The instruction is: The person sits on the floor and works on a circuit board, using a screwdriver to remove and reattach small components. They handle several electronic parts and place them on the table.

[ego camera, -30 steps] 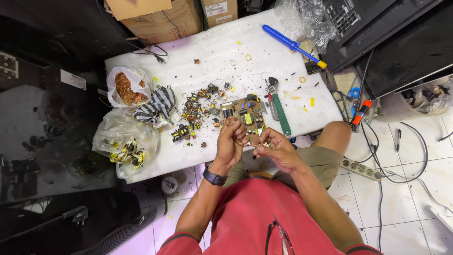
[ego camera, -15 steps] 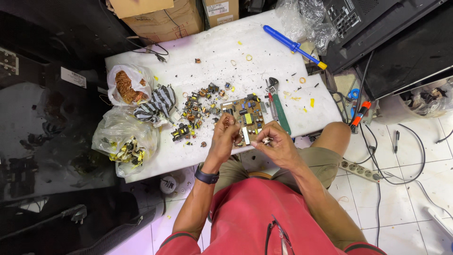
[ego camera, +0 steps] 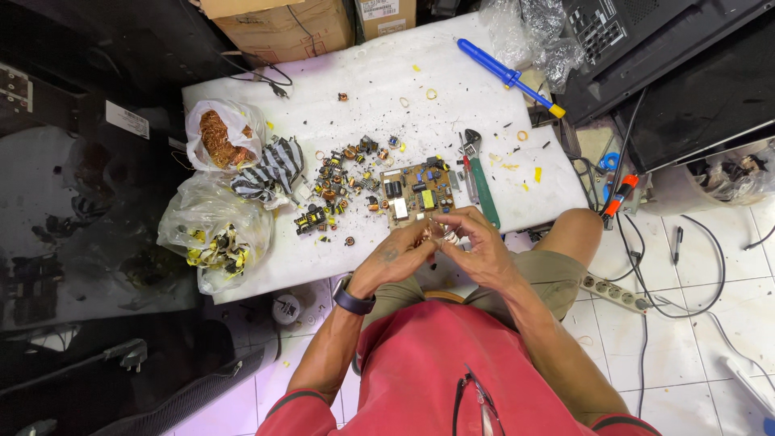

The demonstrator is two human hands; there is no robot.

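The person's left hand and right hand met just off the near edge of the desk, fingers pinched together around a small coppery part, probably so that it could be worked at close range over the lap. The part was too small to identify, and how firmly either hand gripped it could not be told. Just beyond the fingertips, a circuit board lay flat on the desk, within easy reach. To its left, loose components were scattered; to its right lay a green-handled wrench, parallel to the board. Two clear bags of sorted scrap and a striped cloth sat along the left edge, out of the way. A blue screwdriver lay far back. The middle of the desk offered open room.
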